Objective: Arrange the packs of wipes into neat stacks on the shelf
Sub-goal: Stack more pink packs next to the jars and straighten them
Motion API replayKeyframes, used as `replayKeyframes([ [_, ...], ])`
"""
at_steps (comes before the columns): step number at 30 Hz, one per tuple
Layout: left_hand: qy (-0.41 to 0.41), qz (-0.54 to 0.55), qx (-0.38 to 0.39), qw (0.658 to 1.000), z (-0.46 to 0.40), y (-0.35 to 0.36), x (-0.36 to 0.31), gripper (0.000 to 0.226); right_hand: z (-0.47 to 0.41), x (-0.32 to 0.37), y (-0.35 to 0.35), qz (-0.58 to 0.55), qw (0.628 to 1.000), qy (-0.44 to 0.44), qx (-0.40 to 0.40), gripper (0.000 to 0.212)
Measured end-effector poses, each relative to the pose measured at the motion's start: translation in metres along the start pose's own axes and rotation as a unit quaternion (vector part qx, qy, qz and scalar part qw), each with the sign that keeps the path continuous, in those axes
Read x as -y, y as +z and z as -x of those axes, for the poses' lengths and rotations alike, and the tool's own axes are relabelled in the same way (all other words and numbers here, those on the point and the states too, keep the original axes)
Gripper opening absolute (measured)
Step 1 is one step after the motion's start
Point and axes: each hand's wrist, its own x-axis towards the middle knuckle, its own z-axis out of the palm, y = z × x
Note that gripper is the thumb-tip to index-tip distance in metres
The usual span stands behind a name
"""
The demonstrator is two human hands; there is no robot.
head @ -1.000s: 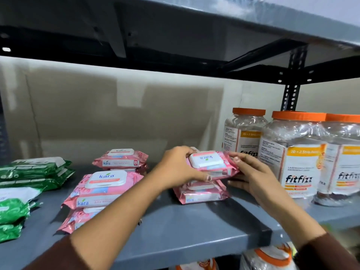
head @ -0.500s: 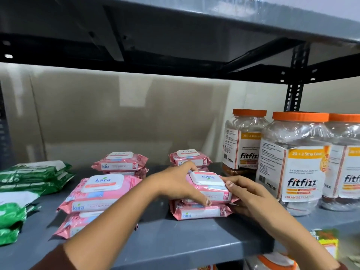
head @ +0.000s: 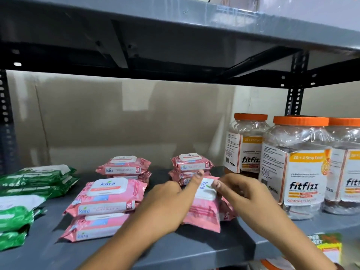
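Green wipe packs (head: 29,184) lie at shelf (head: 175,248) left; pink stacks (head: 109,201) stand centre. Left hand (head: 165,205) and right hand (head: 243,191) pinch the turned top pink pack (head: 204,207), fingers closed on its far end. Orange-lidded jars (head: 296,168) stand right.

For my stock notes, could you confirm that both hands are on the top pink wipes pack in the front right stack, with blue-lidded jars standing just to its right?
Not quite: the head view shows the jars have orange lids, not blue. The rest holds: the left hand and right hand are both on the top pink wipes pack, with the jars just to its right.
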Motion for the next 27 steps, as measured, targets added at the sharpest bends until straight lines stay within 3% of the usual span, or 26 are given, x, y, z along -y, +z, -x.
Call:
replayKeyframes([
  [5, -0.073, 0.182, 0.025, 0.98, -0.01, -0.005, 0.01, 0.125, 0.003, 0.023, -0.01, 0.209, 0.974, 0.042, 0.073, 0.096],
  [7, -0.083, 0.194, 0.023, 0.977, -0.012, -0.006, 0.012, 0.125, 0.001, 0.028, -0.01, 0.272, 0.957, 0.037, 0.092, 0.107],
  [13, -0.068, 0.284, -0.055, 0.955, -0.016, 0.0, 0.008, 0.091, -0.017, 0.02, -0.011, 0.251, 0.96, 0.026, 0.122, 0.069],
  [16, -0.045, 0.295, -0.073, 0.952, -0.016, -0.003, 0.003, 0.076, -0.029, 0.004, -0.018, 0.121, 0.977, 0.046, 0.167, 0.038],
  [19, -0.069, 0.314, -0.041, 0.946, -0.018, 0.002, 0.003, 0.048, -0.037, -0.011, -0.014, -0.033, 0.979, 0.054, 0.193, 0.039],
  [22, -0.095, 0.36, 0.016, 0.928, -0.023, 0.012, 0.006, 0.04, -0.043, -0.019, -0.007, -0.124, 0.969, 0.049, 0.208, 0.045],
  [27, -0.117, 0.386, 0.003, 0.915, -0.028, 0.022, 0.004, 0.022, -0.042, -0.032, -0.001, -0.211, 0.955, 0.066, 0.196, 0.045],
])
